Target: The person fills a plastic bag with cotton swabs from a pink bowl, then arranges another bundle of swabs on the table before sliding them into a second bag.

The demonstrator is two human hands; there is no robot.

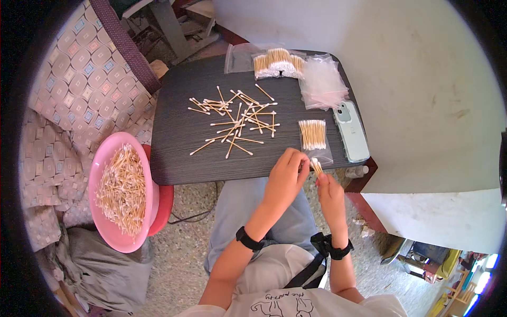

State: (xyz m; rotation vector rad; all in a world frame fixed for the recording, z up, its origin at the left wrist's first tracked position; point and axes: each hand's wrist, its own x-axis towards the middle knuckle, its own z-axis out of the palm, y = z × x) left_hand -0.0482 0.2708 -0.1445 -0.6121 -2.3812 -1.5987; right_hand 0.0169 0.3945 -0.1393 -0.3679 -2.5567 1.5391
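Observation:
A small clear plastic bag [328, 153] lies at the table's near right, with a row of wooden-stick cotton swabs [312, 134] inside. My left hand [288, 171] is closed, its thumb and fingers pinching at the bag's near left edge. Between the fingers of my right hand [331, 198] is a small bunch of cotton swabs [316, 166], white tips toward the bag. The two hands almost meet at the table's front edge. Loose cotton swabs [237, 124] lie scattered across the middle of the dark table [179, 158].
Filled swab bags [279, 63] sit at the table's far side, beside a stack of empty clear bags [323, 82]. A phone in a pale case [350, 132] lies along the right edge. Left of the table, a pink basin [149, 195] holds many swabs. A wall [422, 105] stands close on the right.

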